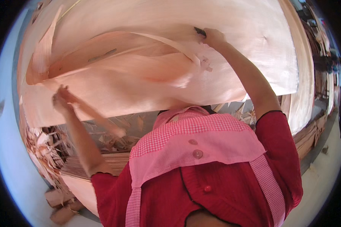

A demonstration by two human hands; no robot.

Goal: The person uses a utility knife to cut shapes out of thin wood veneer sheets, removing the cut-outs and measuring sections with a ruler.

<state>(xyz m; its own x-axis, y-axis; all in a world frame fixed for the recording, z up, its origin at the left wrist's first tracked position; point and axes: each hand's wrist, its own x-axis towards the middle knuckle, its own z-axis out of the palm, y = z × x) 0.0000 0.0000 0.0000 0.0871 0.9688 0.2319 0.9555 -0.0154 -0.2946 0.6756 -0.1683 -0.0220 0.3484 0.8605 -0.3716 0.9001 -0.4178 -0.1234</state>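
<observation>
A large pale wood veneer sheet [250,49] spreads in front of me, with pinkish patches and a ragged right edge. My right hand [215,38] is closed around a small black tool [200,32], whose kind I cannot make out, above the middle of the sheet. Long curled veneer strips [155,38] lie loose over the left half. Near the sheet's front left, my left hand [63,100] is smeared by motion. A blurred veneer strip [98,116] slants down to the right from beside its fingers; whether they grip it is unclear.
Veneer scraps [45,151] heap up at the left below the sheet, and more lie under its front edge. Wooden blocks [60,204] rest on the floor at the lower left. More veneer sheets [303,102] extend beyond the right edge.
</observation>
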